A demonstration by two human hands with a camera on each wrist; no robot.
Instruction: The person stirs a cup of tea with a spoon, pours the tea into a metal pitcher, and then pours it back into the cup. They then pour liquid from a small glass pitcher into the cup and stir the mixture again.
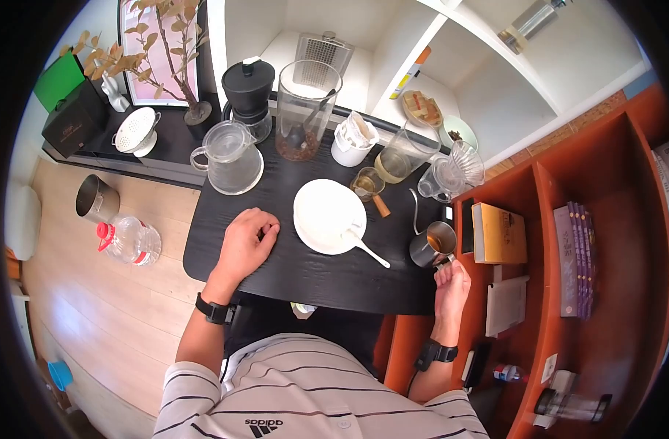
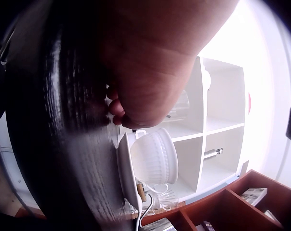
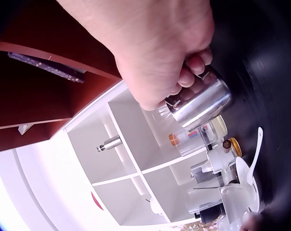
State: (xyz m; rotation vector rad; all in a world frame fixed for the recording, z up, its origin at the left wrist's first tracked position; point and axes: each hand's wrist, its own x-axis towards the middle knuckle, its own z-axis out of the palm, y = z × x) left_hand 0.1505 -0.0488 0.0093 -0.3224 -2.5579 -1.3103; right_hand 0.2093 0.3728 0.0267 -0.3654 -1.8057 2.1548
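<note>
My right hand (image 1: 451,284) grips the handle of a small steel gooseneck pot (image 1: 425,250) at the table's right edge; brown liquid shows inside. In the right wrist view its shiny wall (image 3: 203,103) lies beside the curled fingers. My left hand (image 1: 247,241) rests loosely curled on the black table (image 1: 312,282), holding nothing. Right of it sits a white bowl (image 1: 323,212) on a white saucer, with a white spoon (image 1: 371,251) reaching toward me. Behind the saucer stands a small glass pot (image 1: 365,183) with a wooden handle, holding yellowish liquid.
Along the table's back stand a lidded glass jug (image 1: 232,157), a black grinder (image 1: 249,88), a tall glass vessel (image 1: 305,110), a white cup with a filter bag (image 1: 354,139), a tilted-looking glass (image 1: 400,157) and a ribbed glass dripper (image 1: 462,164). A red-brown shelf (image 1: 543,190) borders the right side.
</note>
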